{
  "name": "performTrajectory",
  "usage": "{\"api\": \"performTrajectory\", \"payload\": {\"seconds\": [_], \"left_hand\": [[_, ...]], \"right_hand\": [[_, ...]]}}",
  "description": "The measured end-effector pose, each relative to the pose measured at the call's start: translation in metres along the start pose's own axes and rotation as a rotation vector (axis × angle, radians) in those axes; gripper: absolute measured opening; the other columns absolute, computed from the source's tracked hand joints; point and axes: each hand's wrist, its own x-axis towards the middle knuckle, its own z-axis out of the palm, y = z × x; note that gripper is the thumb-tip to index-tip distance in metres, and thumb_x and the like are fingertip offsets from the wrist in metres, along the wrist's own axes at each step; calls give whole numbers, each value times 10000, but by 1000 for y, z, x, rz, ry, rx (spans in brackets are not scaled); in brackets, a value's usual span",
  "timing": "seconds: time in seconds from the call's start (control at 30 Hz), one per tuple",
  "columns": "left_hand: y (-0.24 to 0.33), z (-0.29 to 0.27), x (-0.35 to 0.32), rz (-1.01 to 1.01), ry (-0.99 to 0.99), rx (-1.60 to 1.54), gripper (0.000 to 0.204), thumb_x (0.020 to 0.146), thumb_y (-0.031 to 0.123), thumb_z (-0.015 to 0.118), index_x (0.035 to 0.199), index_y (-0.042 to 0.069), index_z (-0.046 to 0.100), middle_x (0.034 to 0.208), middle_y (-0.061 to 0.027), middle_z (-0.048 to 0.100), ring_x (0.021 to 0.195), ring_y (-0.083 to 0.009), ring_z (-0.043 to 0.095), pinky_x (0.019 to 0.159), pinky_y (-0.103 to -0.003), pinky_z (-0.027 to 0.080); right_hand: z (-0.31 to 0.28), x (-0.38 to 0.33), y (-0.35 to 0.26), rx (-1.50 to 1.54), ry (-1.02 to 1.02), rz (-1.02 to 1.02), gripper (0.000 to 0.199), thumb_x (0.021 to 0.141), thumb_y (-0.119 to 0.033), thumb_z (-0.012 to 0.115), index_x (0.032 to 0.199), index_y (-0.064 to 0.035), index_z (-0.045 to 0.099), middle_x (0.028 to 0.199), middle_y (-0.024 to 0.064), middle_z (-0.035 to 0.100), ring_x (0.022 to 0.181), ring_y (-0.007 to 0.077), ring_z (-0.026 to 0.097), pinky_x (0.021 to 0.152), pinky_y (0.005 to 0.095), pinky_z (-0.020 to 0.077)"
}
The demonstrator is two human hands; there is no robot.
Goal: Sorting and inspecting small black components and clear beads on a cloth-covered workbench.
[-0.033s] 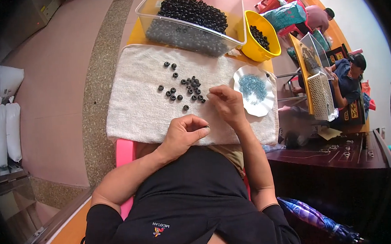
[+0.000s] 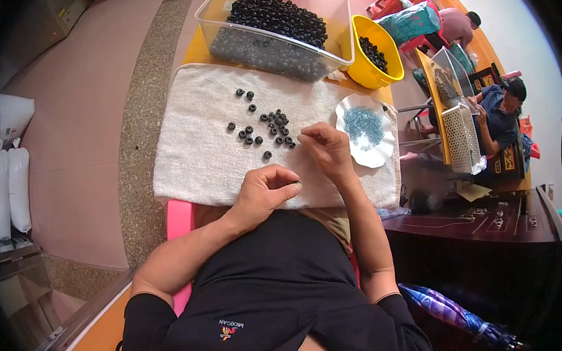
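My left hand (image 2: 266, 190) is closed in a pinch over the towel's near edge, with the dark edge of a black bead (image 2: 299, 182) showing at the thumb tip. Just to its right and farther forward, my right hand (image 2: 328, 151) has its thumb and fingertips drawn together; whether anything is between them is hidden. Several loose black beads (image 2: 258, 140) lie scattered on the white towel (image 2: 195, 136), the closest ones beside my right fingertips. Right of that hand, a white scalloped plate (image 2: 376, 157) holds a heap of tiny blue-grey glassy pieces (image 2: 363, 127).
Behind the towel stands a clear plastic bin (image 2: 341, 61) full of black beads, with a yellow bucket (image 2: 392, 78) of beads beside it. A person (image 2: 505, 107) sits at another table on the right. A folded umbrella (image 2: 457, 313) lies at lower right; white sacks (image 2: 5, 186) stand far left.
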Motion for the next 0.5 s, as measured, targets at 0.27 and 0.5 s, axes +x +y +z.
{"api": "performTrajectory", "payload": {"seconds": [0.27,0.5], "left_hand": [[-4,-1,1,-2,3,-42,136,868,38,703,992,9,655,885,-30,678,808,-90,628,753,-243,513],[-4,-2,2,-6,13,-54,147,860,16,703,996,-3,650,890,-45,677,809,-100,633,762,-252,524]], "right_hand": [[0,-3,8,-121,-56,-55,64,845,-19,688,902,-14,661,807,61,651,718,143,628,661,263,494],[-4,5,-9,-527,-136,-316,76,819,-61,652,878,-15,635,876,138,618,819,339,619,713,397,502]]}}
